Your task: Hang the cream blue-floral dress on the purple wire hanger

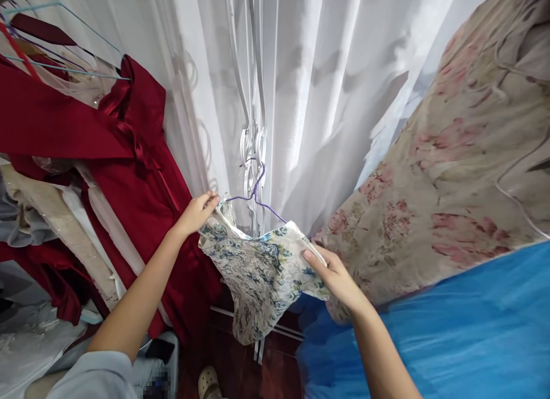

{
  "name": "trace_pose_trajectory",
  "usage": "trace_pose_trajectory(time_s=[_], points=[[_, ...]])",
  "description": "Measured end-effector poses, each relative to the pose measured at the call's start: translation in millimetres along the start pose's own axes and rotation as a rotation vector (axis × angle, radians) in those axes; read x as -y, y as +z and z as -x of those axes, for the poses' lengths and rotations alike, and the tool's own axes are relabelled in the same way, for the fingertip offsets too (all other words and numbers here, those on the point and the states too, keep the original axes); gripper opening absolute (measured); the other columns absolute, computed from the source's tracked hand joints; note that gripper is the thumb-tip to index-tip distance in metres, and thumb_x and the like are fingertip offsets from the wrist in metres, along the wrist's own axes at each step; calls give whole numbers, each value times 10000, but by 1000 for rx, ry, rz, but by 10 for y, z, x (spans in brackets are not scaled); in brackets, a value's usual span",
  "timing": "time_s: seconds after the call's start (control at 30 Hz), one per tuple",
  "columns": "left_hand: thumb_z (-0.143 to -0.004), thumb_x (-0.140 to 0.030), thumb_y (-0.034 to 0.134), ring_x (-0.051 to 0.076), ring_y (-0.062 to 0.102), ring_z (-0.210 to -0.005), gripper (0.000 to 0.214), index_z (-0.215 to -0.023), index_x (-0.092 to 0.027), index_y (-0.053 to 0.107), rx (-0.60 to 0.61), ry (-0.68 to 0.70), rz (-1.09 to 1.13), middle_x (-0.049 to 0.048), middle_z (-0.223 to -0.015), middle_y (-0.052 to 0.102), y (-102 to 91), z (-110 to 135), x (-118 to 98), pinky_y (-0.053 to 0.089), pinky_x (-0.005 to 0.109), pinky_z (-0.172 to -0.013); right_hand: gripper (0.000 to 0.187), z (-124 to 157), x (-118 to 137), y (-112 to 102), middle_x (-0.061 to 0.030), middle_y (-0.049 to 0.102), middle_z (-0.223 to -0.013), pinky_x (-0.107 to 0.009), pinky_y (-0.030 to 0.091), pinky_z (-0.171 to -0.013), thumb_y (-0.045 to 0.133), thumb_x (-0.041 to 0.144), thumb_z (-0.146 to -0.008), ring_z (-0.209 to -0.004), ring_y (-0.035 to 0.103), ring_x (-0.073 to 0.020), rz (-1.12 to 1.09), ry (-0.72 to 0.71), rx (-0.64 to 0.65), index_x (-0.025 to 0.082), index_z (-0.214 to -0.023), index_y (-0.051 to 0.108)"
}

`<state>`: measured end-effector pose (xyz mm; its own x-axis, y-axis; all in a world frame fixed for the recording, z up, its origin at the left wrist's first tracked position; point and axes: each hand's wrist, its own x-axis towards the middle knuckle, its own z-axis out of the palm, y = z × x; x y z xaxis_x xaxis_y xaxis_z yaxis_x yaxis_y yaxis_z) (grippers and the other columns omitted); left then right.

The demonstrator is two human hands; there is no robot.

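A patterned blouse (262, 267) in white, blue and green hangs in front of me on a thin purple hanger (255, 197). The hanger's hook is at a white scrollwork metal stand (249, 141). With its fingers pinched at the left shoulder of the blouse, my left hand (198, 213) grips the cloth. My right hand (333, 272) holds the other shoulder side, thumb on top and fingers behind the fabric, mostly hidden. Between the two hands the neckline is spread, and the lower part of the blouse hangs down.
Dark red dresses (141, 130) and pale garments hang at the left. To the right are a beige floral garment (429, 176) and blue tulle (451, 324). White curtains (318, 90) cover the back. A dark phone-like object (160, 350) and a clog (208, 380) are below.
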<state>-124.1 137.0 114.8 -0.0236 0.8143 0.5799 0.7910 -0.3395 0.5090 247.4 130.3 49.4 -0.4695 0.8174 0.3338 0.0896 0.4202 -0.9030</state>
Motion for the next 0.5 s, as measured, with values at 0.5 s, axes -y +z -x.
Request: trace_pose_trajectory(time_s=[0.5], points=[[-913, -438, 563, 190, 572, -831, 300, -772, -175, 592, -344, 132, 26, 36, -803, 593, 236, 302, -524, 472, 369, -838, 709, 1049, 79, 222, -137, 696, -801, -358, 496, -598, 420, 782, -817, -665, 622, -263, -668, 51, 18, 182, -959, 769]])
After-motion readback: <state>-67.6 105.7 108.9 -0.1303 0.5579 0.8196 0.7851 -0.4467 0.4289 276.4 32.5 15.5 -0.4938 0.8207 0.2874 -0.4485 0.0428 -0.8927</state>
